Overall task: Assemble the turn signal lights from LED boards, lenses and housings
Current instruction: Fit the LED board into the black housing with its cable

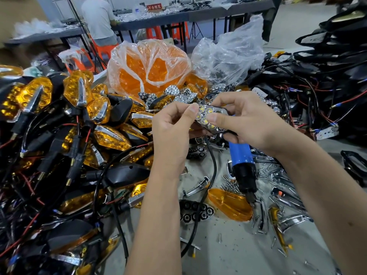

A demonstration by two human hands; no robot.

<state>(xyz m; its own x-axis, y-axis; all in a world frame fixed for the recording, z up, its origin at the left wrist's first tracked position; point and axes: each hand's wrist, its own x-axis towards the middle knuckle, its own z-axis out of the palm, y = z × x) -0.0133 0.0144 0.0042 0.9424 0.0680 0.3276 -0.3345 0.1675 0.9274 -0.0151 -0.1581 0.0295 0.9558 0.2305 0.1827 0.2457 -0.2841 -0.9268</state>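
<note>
Both hands hold one turn signal housing (222, 112) with a chrome reflector and LED board (206, 116) set in it, above the table's middle. My left hand (174, 128) pinches its left end with the thumb on top. My right hand (244, 120) grips the right side, one finger pressing across the reflector cells. An amber lens (230, 205) lies loose on the table below. A bag of amber lenses (151, 70) stands behind. Loose chrome reflectors (178, 96) lie just beyond the hands.
A blue electric screwdriver (242, 161) lies under my right hand, among scattered screws (234, 185) and chrome trims (198, 187). Finished amber lights (79, 116) pile up at left. Black housings with wires (317, 96) fill the right. A person (99, 20) sits at a far table.
</note>
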